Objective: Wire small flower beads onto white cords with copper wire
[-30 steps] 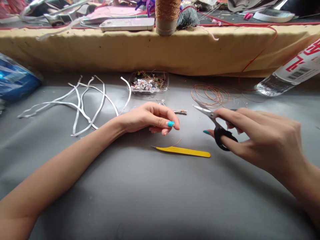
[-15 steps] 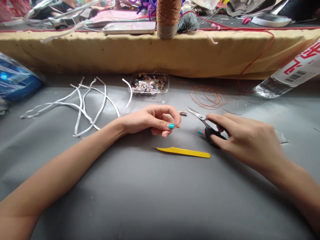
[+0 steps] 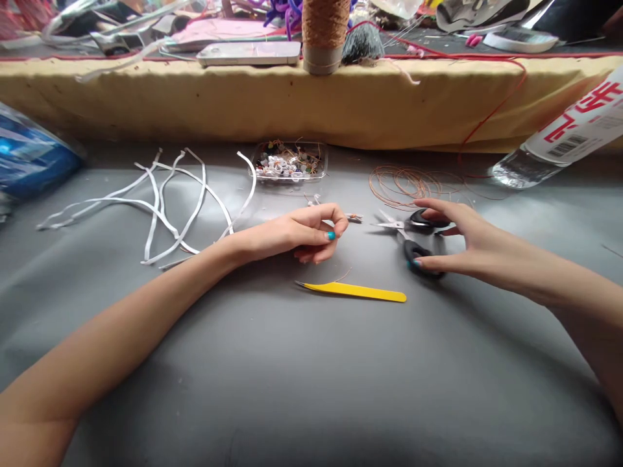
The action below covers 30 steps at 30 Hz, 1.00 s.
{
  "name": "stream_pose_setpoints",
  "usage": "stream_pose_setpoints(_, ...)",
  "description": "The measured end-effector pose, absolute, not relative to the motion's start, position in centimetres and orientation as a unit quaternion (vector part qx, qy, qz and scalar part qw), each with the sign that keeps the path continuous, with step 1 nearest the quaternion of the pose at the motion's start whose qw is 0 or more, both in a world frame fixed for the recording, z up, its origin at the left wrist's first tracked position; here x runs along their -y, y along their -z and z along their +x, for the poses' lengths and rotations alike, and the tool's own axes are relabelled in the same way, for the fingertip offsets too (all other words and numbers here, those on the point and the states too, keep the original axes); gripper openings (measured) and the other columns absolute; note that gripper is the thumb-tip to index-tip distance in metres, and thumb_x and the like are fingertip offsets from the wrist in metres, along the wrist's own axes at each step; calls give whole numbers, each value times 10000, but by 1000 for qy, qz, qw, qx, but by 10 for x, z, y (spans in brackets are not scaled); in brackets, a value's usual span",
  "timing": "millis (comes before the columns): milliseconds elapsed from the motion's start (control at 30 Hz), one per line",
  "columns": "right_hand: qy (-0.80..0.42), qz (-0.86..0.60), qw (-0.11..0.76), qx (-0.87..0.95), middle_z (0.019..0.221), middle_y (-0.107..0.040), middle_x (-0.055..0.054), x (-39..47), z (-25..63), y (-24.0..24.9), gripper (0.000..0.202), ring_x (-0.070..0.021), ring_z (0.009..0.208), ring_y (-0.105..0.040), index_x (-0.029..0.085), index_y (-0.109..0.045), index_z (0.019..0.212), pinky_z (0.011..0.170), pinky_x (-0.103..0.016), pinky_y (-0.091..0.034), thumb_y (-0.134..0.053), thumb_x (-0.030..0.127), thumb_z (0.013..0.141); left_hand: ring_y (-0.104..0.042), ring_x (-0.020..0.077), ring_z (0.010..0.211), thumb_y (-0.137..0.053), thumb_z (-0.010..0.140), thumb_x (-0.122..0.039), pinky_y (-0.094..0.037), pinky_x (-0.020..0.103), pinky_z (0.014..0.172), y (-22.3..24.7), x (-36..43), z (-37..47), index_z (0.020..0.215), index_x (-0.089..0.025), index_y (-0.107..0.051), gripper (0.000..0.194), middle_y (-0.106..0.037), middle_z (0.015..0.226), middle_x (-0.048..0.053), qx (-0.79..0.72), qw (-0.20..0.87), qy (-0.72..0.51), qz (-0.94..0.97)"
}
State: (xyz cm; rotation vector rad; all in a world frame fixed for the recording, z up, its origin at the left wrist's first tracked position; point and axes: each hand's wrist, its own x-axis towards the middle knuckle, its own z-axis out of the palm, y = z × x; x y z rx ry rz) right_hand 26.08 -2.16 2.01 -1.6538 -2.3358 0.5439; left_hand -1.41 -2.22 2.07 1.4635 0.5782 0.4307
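Note:
Black-handled scissors (image 3: 422, 259) lie with blades apart, tips toward the left. My right hand (image 3: 462, 237) is at their handles, thumb on the lower loop and a finger on the upper one. My left hand (image 3: 318, 235) is curled with thumb and fingertips close together; anything between them is too small to make out. Yellow tweezers (image 3: 360, 292) lie on the grey mat below my left hand, their tips pointing left. Just beyond my left hand are small pieces with orange wire (image 3: 354, 218).
White cords (image 3: 199, 201) spread at the left. Behind the hands stand a clear box of beads (image 3: 289, 170) and a coil of copper wire (image 3: 403, 185). A water bottle (image 3: 559, 136) leans at the right, a blue package (image 3: 34, 152) at the left. A yellow-covered ledge (image 3: 243, 97) runs behind.
My right hand has shifted right and its fingers have spread. The scissors have turned, with their handles further apart. My left hand has barely moved.

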Motion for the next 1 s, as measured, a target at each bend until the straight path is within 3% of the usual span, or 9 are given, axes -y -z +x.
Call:
stream_pose_setpoints(200, -63, -545, 161, 820, 1080, -573, -103, 20, 257, -21, 401, -313, 1025, -506, 226, -564, 1073, 836, -496, -418, -559, 427, 727, -331, 57, 498, -347, 859, -142, -311, 174, 480, -19, 24, -10, 782, -194, -307, 102, -404, 620, -46, -251, 652, -156, 698)
stream_pose_setpoints(300, -14, -526, 232, 818, 1042, -573, -105, 36, 237, -28, 263, -298, 1014, -501, 223, -598, 987, 820, -460, -410, -526, 353, 771, -332, 57, 491, -337, 855, -122, -298, 170, 461, -19, 24, -9, 748, -203, -254, 159, -405, 613, -51, -252, 653, -170, 693)
stream_pose_setpoints(433, -250, -492, 318, 771, 849, -626, -52, 59, 202, -32, 183, -171, 725, -579, 201, -599, 890, 627, -296, -460, -514, 331, 794, -340, 43, 482, -349, 867, -154, -296, 160, 460, -19, 24, -9, 773, -197, -271, 130, -457, 630, -49, -250, 652, -170, 695)
stream_pose_setpoints(533, -484, -431, 299, 700, 791, -652, -34, 63, 181, -28, 198, -120, 602, -555, 182, -564, 881, 548, -253, -454, -521, 355, 795, -362, 38, 492, -380, 873, -205, -307, 153, 460, -19, 24, -9, 817, -187, -307, 94, -490, 655, -40, -241, 652, -176, 697)
stream_pose_setpoints(600, -577, -397, 300, 647, 761, -663, -29, 58, 172, -24, 186, -106, 569, -550, 179, -544, 839, 545, -249, -461, -542, 357, 784, -375, 39, 491, -402, 870, -244, -306, 150, 446, -18, 24, -10, 835, -180, -328, 104, -498, 651, -37, -236, 656, -183, 693)
stream_pose_setpoints(767, -661, -354, 333, 573, 735, -681, -23, 48, 171, -14, 159, -92, 582, -592, 166, -575, 797, 602, -234, -487, -594, 319, 760, -374, 36, 462, -431, 861, -277, -292, 144, 417, -16, 22, -10, 848, -176, -349, 130, -496, 613, -47, -233, 669, -202, 676)
stream_pose_setpoints(1000, -691, -359, 307, 547, 765, -704, -42, 50, 178, -12, 135, -110, 646, -647, 145, -617, 776, 634, -221, -515, -617, 277, 749, -388, 37, 472, -433, 856, -235, -294, 147, 421, -17, 22, -9, 830, -158, -382, 96, -515, 631, -28, -249, 671, -175, 676)
